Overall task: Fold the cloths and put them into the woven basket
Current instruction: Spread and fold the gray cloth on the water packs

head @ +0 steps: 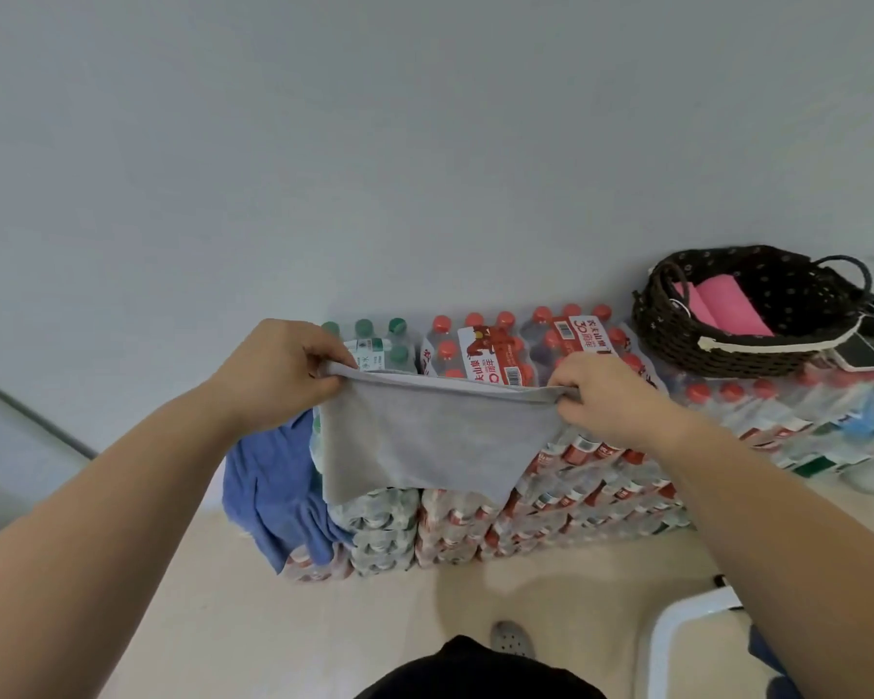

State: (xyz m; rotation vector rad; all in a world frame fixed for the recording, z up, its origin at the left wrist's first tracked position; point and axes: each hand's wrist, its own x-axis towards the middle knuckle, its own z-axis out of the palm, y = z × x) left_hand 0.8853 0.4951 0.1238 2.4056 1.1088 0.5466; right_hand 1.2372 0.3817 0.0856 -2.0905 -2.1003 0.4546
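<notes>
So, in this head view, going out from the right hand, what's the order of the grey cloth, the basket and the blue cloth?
1. The grey cloth: the right hand pinches its top right corner.
2. The basket: up and to the right, on the bottle packs.
3. The blue cloth: far left, hanging over the packs' end.

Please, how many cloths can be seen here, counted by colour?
grey cloth: 1, held up by the left hand and right hand
blue cloth: 1, draped on the bottle packs
pink cloth: 1 bundle in the woven basket; its layers are unclear
Total: 3
</notes>
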